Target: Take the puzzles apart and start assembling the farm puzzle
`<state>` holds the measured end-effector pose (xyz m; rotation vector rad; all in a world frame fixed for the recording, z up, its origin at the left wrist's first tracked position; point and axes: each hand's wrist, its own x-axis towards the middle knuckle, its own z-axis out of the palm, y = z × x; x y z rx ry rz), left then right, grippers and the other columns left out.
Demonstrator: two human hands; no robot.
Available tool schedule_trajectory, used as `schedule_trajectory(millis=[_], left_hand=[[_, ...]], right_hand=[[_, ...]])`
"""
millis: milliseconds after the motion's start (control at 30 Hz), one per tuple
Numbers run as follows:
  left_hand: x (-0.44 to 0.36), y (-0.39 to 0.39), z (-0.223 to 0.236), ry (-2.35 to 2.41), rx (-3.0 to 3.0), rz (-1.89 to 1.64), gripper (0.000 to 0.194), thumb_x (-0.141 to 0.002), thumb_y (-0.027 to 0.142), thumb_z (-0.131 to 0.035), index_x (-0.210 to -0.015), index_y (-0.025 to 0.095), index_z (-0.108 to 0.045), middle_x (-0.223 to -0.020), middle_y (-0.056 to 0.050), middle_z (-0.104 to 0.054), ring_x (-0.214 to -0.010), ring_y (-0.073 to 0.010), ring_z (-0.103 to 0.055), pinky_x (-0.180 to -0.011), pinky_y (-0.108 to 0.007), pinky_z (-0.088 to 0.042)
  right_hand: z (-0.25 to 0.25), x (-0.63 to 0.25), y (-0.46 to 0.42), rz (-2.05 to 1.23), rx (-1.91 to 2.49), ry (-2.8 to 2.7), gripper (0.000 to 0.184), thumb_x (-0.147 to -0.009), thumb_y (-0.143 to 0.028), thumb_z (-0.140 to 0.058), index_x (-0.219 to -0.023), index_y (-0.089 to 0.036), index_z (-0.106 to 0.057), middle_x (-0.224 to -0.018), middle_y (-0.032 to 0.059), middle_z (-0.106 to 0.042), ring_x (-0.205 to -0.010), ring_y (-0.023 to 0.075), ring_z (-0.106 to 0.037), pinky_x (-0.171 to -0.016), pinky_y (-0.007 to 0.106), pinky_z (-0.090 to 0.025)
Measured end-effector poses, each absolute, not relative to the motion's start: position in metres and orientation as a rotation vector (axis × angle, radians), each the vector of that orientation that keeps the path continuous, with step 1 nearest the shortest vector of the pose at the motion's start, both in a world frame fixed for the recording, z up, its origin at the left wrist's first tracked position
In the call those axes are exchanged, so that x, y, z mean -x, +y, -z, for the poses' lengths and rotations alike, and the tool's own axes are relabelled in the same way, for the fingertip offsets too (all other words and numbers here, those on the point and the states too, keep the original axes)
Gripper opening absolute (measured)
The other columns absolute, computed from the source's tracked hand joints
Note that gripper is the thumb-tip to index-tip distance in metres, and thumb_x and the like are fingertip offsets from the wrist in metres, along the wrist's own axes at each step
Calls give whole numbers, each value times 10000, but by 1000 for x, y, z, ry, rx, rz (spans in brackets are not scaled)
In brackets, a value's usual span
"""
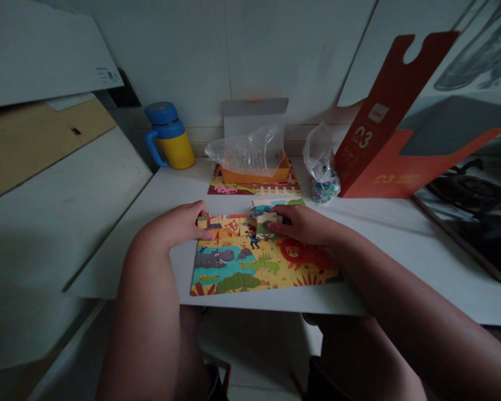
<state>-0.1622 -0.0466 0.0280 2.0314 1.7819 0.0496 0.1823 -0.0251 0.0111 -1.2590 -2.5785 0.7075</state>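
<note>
A jigsaw puzzle with a hippo, a lion and other animals lies partly assembled near the table's front edge. My left hand is at its upper left corner, thumb and fingers curled around the corner piece. Between the thumb and fingers of my right hand is a greenish puzzle piece, held over the puzzle's upper middle. Just behind that hand, more puzzle pieces with blue and green print lie on the table, partly covered by the fingers.
An open orange box with clear plastic wrap stands behind, on a printed sheet. To its left is a blue and yellow flask. A plastic bag, a tall orange-red box and a stove are on the right.
</note>
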Motion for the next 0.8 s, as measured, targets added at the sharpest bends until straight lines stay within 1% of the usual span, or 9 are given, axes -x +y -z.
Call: schedule_trajectory(millis=[167, 233, 300, 400, 500, 600, 667, 733, 800], left_hand=[[165, -48, -29, 1676, -2045, -161, 425, -775, 561, -753, -1034, 239, -658, -866, -13, -696, -752, -205, -607, -609, -289, -377], [162, -49, -31, 1622, -2047, -192, 388, -819, 546, -725, -1048, 237, -679, -832, -9, -687, -724, -192, -597, -600, -281, -377], [157, -50, -35, 1552, -2015, -288, 343, -851, 529, -703, -1016, 229, -682, -830, -11, -692, -729, -185, -611, -606, -273, -397], [150, -55, -43, 1415, -1883, -532, 335, -851, 518, -722, -971, 215, -644, -829, -11, -693, -749, -182, -642, -614, -262, -442], [140, -62, -54, 1293, -1740, -691, 372, -833, 505, -761, -1012, 210, -622, -806, -1, -686, -710, -166, -651, -606, -258, -484], [121, -70, -60, 1192, -1674, -616, 338, -883, 486, -725, -1044, 206, -629, -780, -5, -703, -682, -162, -674, -628, -277, -536], [104, -74, -59, 1132, -1673, -497, 274, -928, 459, -677, -1029, 207, -641, -836, -32, -743, -757, -181, -723, -674, -294, -560], [87, -76, -53, 1139, -1716, -409, 231, -963, 434, -632, -1046, 220, -658, -870, -40, -761, -789, -191, -741, -663, -290, -543], [74, -77, -46, 1194, -1830, -384, 189, -976, 390, -616, -1088, 240, -648, -846, -20, -748, -747, -182, -723, -621, -278, -494]], right_hand=[[-9, -182, -26, -717, 1249, -2576, 345, -1014, -537, -563, -1019, -201, -639, -817, 34, -668, -681, 162, -544, -624, 278, -314], [-9, -182, -26, -727, 1242, -2577, 339, -1015, -531, -563, -1024, -200, -637, -839, 43, -678, -690, 166, -548, -637, 282, -319], [-9, -182, -26, -729, 1246, -2580, 335, -1015, -527, -567, -1029, -200, -640, -852, 52, -686, -694, 171, -549, -642, 288, -319], [-10, -182, -27, -724, 1252, -2576, 334, -1017, -524, -568, -1034, -199, -643, -862, 57, -687, -698, 172, -547, -643, 289, -319], [-10, -182, -27, -722, 1245, -2561, 336, -1016, -526, -572, -1032, -198, -643, -859, 51, -681, -695, 165, -544, -640, 287, -320], [-8, -183, -27, -756, 1232, -2532, 339, -1012, -533, -578, -1029, -201, -644, -817, 31, -665, -672, 159, -537, -623, 286, -318], [-6, -182, -27, -786, 1219, -2495, 335, -1012, -532, -578, -1036, -204, -645, -787, 16, -653, -655, 155, -534, -615, 285, -324], [-5, -181, -29, -802, 1184, -2455, 331, -1017, -526, -569, -1043, -205, -647, -774, 11, -649, -647, 155, -532, -615, 285, -336], [-5, -180, -32, -823, 1117, -2417, 337, -1035, -522, -538, -1043, -203, -648, -801, 21, -662, -674, 160, -548, -638, 287, -367]])
